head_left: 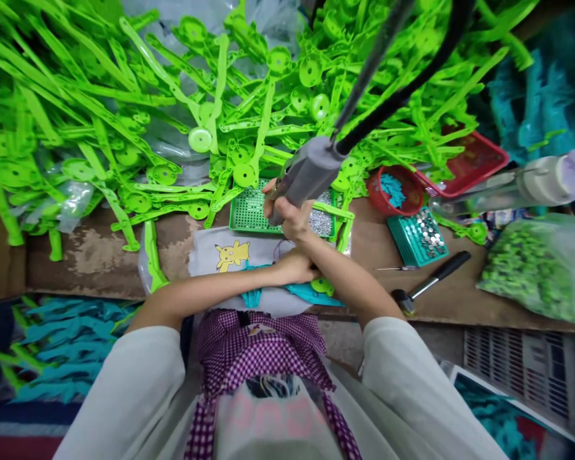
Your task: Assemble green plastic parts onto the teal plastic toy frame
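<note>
My right hand (294, 220) is wrapped round a grey electric screwdriver (311, 169) that hangs from above on a black cable. The tool slants down towards me, and its tip is hidden. My left hand (292, 267) lies below, crossing under my right wrist, with its fingers curled at a teal plastic part (311, 294) in front of me. Part of those fingers is hidden by the right forearm. Beside them a green round end of a part (322, 286) shows. Under the work lies a grey cloth (206, 246) with a yellow cartoon print.
Bright green plastic arms (100, 96) are heaped across the back. A green basket (246, 214) holds small metal pieces. To the right are a red basket (378, 191), a teal box (405, 239) of metal pieces, a hammer (434, 281) and a bag of green pieces (531, 275).
</note>
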`<state>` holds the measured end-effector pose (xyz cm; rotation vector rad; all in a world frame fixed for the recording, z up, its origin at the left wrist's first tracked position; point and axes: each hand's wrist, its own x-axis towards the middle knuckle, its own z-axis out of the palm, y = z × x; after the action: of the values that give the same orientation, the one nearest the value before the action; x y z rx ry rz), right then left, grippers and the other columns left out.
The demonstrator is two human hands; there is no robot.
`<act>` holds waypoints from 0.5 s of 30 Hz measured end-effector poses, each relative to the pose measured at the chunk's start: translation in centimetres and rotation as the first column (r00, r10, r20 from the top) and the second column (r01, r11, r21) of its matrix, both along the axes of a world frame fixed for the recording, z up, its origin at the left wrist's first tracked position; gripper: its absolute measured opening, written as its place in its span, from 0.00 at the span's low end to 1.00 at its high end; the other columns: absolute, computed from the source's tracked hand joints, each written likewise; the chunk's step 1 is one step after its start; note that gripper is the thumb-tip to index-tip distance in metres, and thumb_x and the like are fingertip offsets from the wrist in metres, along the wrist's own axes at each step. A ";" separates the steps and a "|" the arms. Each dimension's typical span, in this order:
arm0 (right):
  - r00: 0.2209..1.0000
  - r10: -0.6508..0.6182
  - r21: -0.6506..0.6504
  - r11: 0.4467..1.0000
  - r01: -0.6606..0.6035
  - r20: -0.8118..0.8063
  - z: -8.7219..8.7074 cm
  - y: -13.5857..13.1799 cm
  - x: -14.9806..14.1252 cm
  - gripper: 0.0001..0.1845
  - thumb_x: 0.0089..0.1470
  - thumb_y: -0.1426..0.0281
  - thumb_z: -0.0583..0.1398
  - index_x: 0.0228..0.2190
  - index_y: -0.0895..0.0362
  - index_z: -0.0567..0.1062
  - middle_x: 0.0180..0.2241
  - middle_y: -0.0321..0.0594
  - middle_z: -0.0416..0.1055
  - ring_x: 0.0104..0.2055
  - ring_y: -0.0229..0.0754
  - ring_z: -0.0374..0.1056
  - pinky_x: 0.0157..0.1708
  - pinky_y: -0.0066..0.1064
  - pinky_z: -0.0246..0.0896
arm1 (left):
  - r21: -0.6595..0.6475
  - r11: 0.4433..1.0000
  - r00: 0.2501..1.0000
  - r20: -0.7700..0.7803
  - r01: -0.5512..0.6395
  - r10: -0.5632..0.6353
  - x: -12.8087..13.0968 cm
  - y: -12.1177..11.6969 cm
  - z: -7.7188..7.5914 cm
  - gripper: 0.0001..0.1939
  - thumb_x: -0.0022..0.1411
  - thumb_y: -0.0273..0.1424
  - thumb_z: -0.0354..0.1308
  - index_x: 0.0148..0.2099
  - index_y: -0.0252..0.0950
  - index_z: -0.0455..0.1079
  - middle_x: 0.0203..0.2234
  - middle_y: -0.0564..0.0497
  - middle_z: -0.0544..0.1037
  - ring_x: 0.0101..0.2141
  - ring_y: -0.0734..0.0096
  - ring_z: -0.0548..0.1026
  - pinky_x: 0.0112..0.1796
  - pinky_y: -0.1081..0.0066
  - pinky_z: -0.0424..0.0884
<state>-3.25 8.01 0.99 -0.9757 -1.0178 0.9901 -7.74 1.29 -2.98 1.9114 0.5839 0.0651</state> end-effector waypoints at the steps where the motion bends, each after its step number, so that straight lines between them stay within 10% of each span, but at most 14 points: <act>1: 1.000 0.010 0.001 1.000 -0.010 0.002 -0.5 0.2 -0.1 0.32 0.41 0.39 0.65 0.31 0.55 0.77 0.16 0.28 0.65 0.16 0.34 0.62 0.17 0.29 0.58 | 0.017 1.000 1.000 -0.015 0.013 -0.012 0.0 0.0 0.1 0.09 0.58 0.28 0.63 0.42 0.32 0.76 0.40 0.44 0.83 0.42 0.55 0.79 0.43 0.64 0.73; 15: 0.999 0.033 -0.057 0.998 -0.033 0.011 -1.4 -0.1 -0.1 0.29 0.44 0.41 0.65 0.31 0.54 0.75 0.15 0.27 0.64 0.16 0.33 0.61 0.17 0.28 0.56 | -0.037 0.999 1.000 -0.017 -0.017 0.016 0.0 -0.1 -0.1 0.10 0.55 0.25 0.65 0.42 0.33 0.75 0.42 0.43 0.82 0.45 0.49 0.78 0.46 0.61 0.74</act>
<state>-3.35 7.92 -0.39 -1.0148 -1.0229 1.0463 -7.70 1.22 -3.11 1.8728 0.6083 0.0487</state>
